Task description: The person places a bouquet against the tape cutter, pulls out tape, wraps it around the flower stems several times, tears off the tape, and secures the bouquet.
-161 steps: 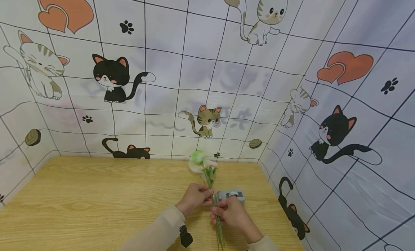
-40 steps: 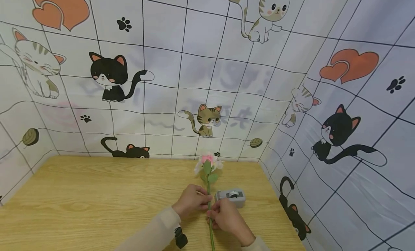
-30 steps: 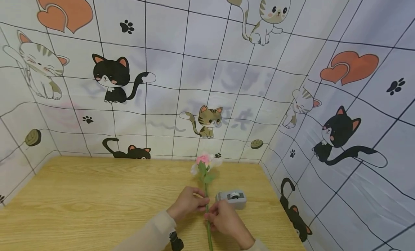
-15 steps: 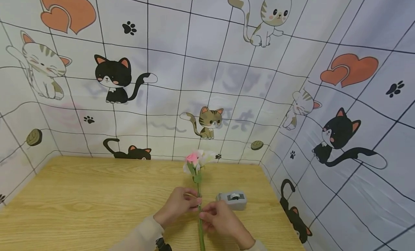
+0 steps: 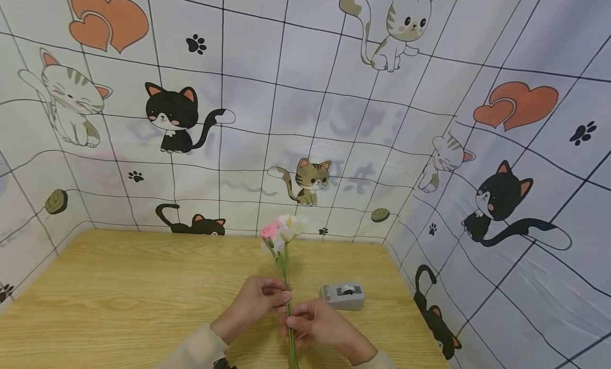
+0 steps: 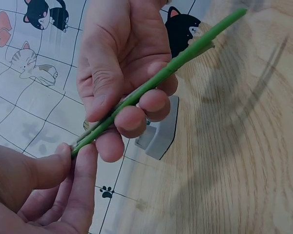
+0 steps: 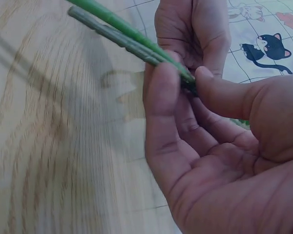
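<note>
A small bunch of flowers (image 5: 286, 232) with pink and creamy white heads stands up over the table, leaning slightly left. My left hand (image 5: 255, 302) pinches the green stems between thumb and fingers, below the leaves. Just under it, my right hand (image 5: 322, 326) holds the same stems between thumb and curled fingers. In the left wrist view the stems (image 6: 156, 80) run across the right hand's fingers, their cut ends pointing up and right. Two stems (image 7: 122, 36) lie side by side in the right wrist view, one bright green, one duller.
A grey tape dispenser (image 5: 343, 296) sits on the wooden table (image 5: 157, 284), right of the flowers and just beyond my right hand. A white cloth wall (image 5: 248, 104) printed with cats and grid lines closes off the back and sides.
The bunch has been turned: the green-and-white side showed first, then the pink head came to the front and now sits at the left. Both hands and the flowers have shifted left.
</note>
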Demonstrator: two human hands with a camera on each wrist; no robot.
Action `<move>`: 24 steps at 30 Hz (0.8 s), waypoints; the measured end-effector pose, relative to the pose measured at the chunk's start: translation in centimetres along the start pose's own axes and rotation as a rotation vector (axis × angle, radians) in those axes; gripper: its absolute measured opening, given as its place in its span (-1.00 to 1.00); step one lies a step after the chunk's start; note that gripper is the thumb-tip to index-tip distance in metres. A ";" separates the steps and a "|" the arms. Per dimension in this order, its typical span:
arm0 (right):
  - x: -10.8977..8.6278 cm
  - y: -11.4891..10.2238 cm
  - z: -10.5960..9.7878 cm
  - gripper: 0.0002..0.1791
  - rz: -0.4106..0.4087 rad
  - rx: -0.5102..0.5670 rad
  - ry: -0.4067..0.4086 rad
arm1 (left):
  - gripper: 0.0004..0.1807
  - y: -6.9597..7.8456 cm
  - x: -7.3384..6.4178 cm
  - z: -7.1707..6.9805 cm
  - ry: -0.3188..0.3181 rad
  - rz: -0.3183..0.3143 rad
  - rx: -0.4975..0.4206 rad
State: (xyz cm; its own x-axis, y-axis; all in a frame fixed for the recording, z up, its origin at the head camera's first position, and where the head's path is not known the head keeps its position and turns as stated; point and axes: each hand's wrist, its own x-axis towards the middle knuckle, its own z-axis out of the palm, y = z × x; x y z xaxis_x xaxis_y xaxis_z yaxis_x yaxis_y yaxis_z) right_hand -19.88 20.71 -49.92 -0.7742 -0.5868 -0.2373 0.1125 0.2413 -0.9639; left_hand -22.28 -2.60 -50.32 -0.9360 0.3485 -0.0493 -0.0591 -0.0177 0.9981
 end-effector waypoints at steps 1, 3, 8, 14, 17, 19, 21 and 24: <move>0.0 -0.1 0.0 -0.57 0.001 0.010 -0.010 | -0.68 0.1 -0.1 -0.1 0.002 0.004 0.000; 0.0 -0.1 0.1 -0.56 0.000 0.030 -0.024 | -0.69 0.2 -0.4 -0.2 0.005 0.006 -0.004; -0.1 -0.3 0.2 -0.51 -0.007 0.083 -0.045 | -0.68 0.6 -1.1 -0.3 0.011 0.000 -0.028; -0.1 -0.5 0.4 -0.50 -0.020 0.120 -0.026 | -0.65 0.9 -1.6 -0.4 0.001 -0.001 -0.068; -0.2 -0.7 0.7 -0.52 -0.021 0.127 -0.004 | -0.63 0.8 -1.8 -0.7 0.001 -0.006 -0.079; -0.2 -0.8 1.0 -0.53 -0.024 0.120 0.011 | -0.62 0.8 -1.9 -0.9 0.002 -0.013 -0.089; -0.1 -1.0 1.2 -0.56 -0.033 0.108 0.024 | -0.61 0.7 -2.0 -1.1 0.003 -0.018 -0.094; -0.1 -1.1 1.5 -0.60 -0.051 0.090 0.037 | -0.60 0.5 -2.2 -1.4 0.002 -0.019 -0.102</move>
State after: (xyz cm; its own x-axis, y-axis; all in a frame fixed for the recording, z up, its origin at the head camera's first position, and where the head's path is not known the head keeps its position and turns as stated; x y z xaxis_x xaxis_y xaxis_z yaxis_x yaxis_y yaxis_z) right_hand -18.95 19.32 -48.99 -0.8026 -0.5671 -0.1848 0.1267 0.1406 -0.9819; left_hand -20.75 -4.65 -49.77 -0.9352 0.3475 -0.0681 -0.1116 -0.1068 0.9880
